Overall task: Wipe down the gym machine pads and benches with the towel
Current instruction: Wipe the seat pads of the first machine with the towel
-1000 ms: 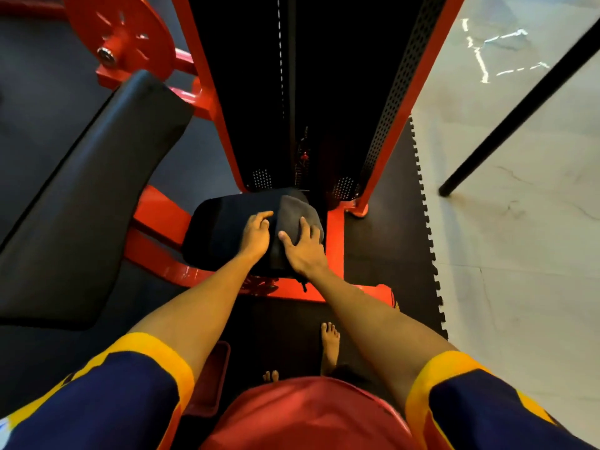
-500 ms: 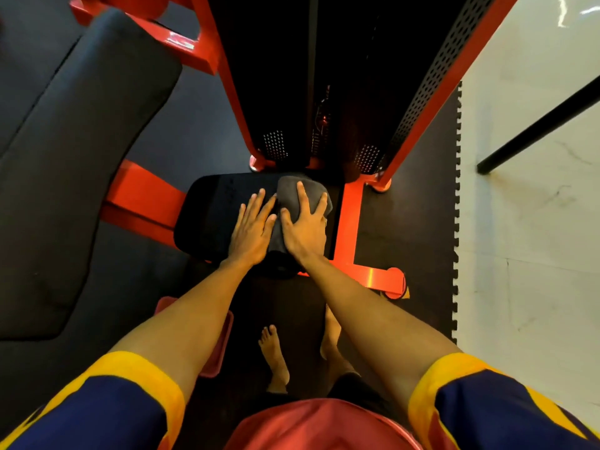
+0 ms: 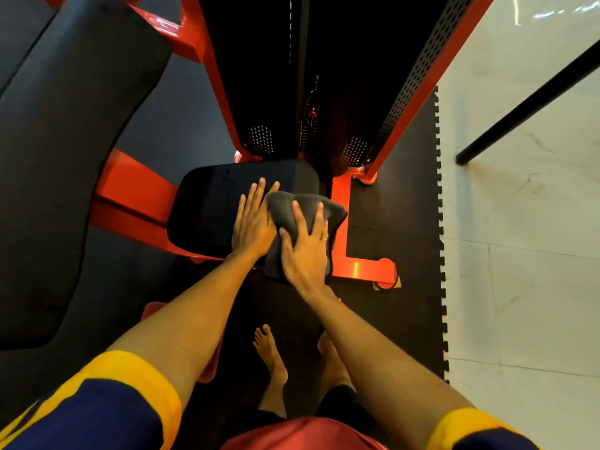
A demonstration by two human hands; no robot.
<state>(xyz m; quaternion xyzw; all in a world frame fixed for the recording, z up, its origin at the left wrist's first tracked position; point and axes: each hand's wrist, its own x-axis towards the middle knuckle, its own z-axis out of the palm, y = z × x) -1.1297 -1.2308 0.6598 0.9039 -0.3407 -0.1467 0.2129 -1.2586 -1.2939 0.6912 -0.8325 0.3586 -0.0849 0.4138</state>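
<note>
While the gray towel (image 3: 303, 206) sits bunched up on the right end of the small black seat pad (image 3: 207, 209), hanging a bit over its near right corner, the right hand (image 3: 305, 251) is pressing down on top of it. Fingers are spread out, so that grip is wide and flat, not wrapped round the cloth. I can see a ring (image 3: 324, 238) on one finger too.

Left hand (image 3: 253, 222) lies flat on the pad right beside the towel and touching its edge, fingers straight and close together. That grip is wide as well, with nothing in it.

The pad is mounted on a red frame (image 3: 136, 190), and a much bigger black back pad (image 3: 65, 157) leans off to the left. Behind the seat is the dark weight column with perforated panels (image 3: 412, 79). Underneath is a black rubber mat (image 3: 406, 206) with a jigsaw edge, then pale tile floor (image 3: 519, 238) on the right, with a black pole (image 3: 535, 92) slanting across it. Bare feet (image 3: 269, 352) are on the mat under the arms.
</note>
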